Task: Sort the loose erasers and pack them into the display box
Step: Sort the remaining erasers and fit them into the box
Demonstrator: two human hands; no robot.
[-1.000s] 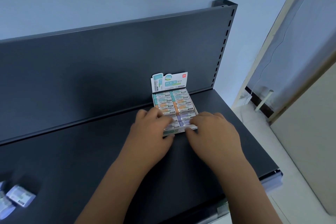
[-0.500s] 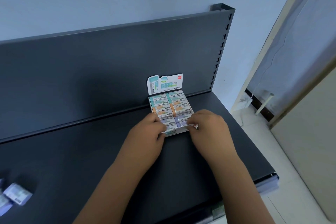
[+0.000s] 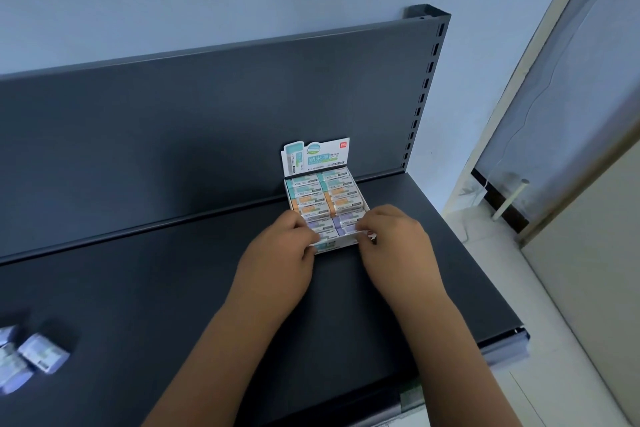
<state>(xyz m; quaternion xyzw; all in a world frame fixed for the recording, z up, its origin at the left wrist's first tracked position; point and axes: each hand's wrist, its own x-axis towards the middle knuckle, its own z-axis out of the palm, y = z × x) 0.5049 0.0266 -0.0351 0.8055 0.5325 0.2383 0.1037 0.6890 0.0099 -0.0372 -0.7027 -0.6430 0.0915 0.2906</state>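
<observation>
Packing step, near its end: display box [image 3: 333, 246] at rear of shelf [image 3: 173, 288], rows of teal, orange and purple erasers [image 3: 323, 199] filled. Left grip [image 3: 277, 260] and right grip [image 3: 398, 246] curled on near corners, pinching front wall. Next, likely: release, then reach far left for loose erasers [image 3: 43, 352].

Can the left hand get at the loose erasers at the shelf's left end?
Probably yes, once it lets go: the left hand grips the display box, and only bare shelf lies between it and the loose erasers.

Left grip [image 3: 277, 255], right grip [image 3: 398, 246] hold display box [image 3: 333, 245] front corners; loose erasers [image 3: 42, 352] well apart, left.
</observation>
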